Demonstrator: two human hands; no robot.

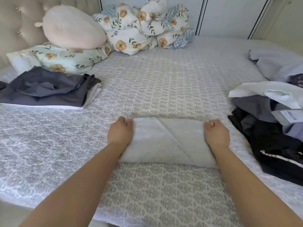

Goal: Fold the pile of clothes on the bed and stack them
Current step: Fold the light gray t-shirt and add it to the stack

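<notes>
— Pale grey cloth (165, 141), folded, lies near the middle of the bed (155, 82); what holds it?
— Both hands: the left hand (120, 132) pinches its far left corner, the right hand (216, 133) its far right corner.
— And around them?
— A folded stack of dark clothes (47, 89) lies far left; the unfolded pile (270, 122) sits right. Floral pillows (141, 27) rest at the far edge.

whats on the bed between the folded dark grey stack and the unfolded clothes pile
In the head view, the pale grey folded cloth, gripped at its far corners by the left hand and right hand.
</notes>
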